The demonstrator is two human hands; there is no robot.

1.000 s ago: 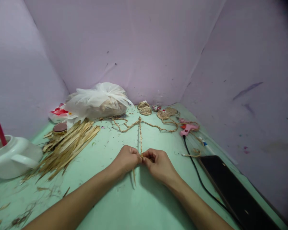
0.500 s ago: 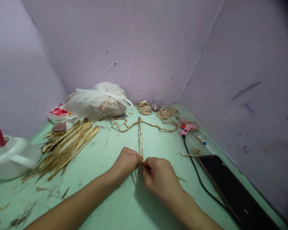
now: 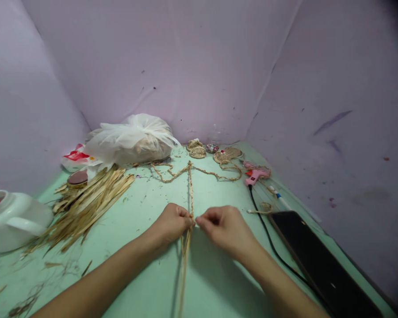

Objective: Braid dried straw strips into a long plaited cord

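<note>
A thin braid of dried plant fibre [image 3: 191, 190] runs down the middle of the green table. My left hand [image 3: 172, 223] pinches the braid near its lower end, thumb and forefinger closed on it. Loose tan strands [image 3: 185, 265] hang from that spot toward me. Just right of the braid, my right hand [image 3: 227, 229] is closed in a pinch, and a short pale bit of strand shows at its fingertips. Farther back, the braided cord [image 3: 219, 176] spreads out to both sides from the top of the braid.
Dried leaf strips [image 3: 96, 203] lie at left beside a white pot [image 3: 23, 216]. A knotted plastic bag [image 3: 132, 141] sits behind them. At right are a pink glue gun [image 3: 256, 176], its black cable [image 3: 268, 236] and a dark phone [image 3: 321, 260]. Woven coasters [image 3: 228, 154] rest at the back.
My right hand has moved slightly up and away from the braid to the right. Longer loose strands now hang below my left hand, which keeps its pinch. The view has shifted slightly.
</note>
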